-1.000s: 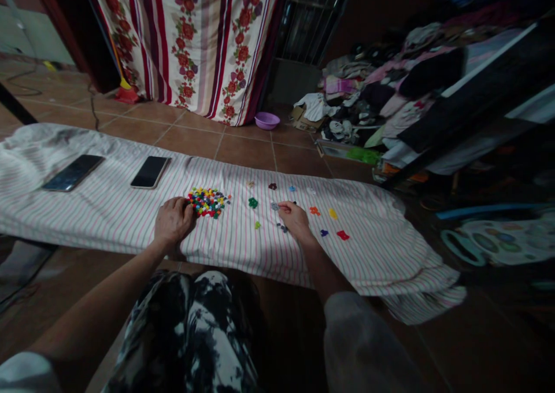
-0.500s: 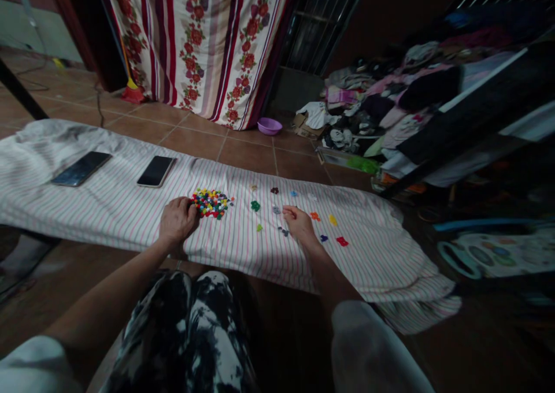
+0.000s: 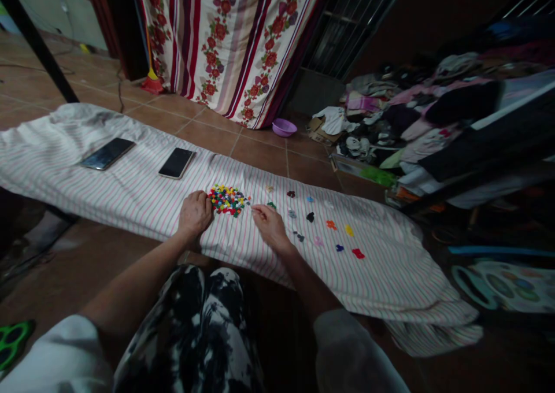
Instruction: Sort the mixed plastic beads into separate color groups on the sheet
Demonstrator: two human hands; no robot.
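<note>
A pile of small multicoloured pieces (image 3: 228, 200) lies on the striped cloth (image 3: 151, 208). My left hand (image 3: 196, 212) rests at the pile's left edge, fingers curled together; what they hold, if anything, is hidden. Just right of the pile, my right hand (image 3: 269, 225) has its thumb and fingertips pinched over the cloth; anything between them is too small to name. Small groups sorted by colour spread to the right, among them black (image 3: 310, 217), orange (image 3: 331, 225), yellow (image 3: 349, 230), red (image 3: 358, 254) and pink (image 3: 318, 240). A green group (image 3: 272, 205) is partly behind my right hand.
Two phones lie on the cloth at the left, a larger one (image 3: 108, 153) and a smaller one (image 3: 176, 163). Beyond stand a purple basin (image 3: 284, 128) and a floral curtain (image 3: 208, 46). Clothes (image 3: 407, 110) are heaped at the right.
My right hand has moved left, from the grey group to beside the pile, uncovering the black and pink groups. My left hand stays at the pile. The camera view has shifted.
</note>
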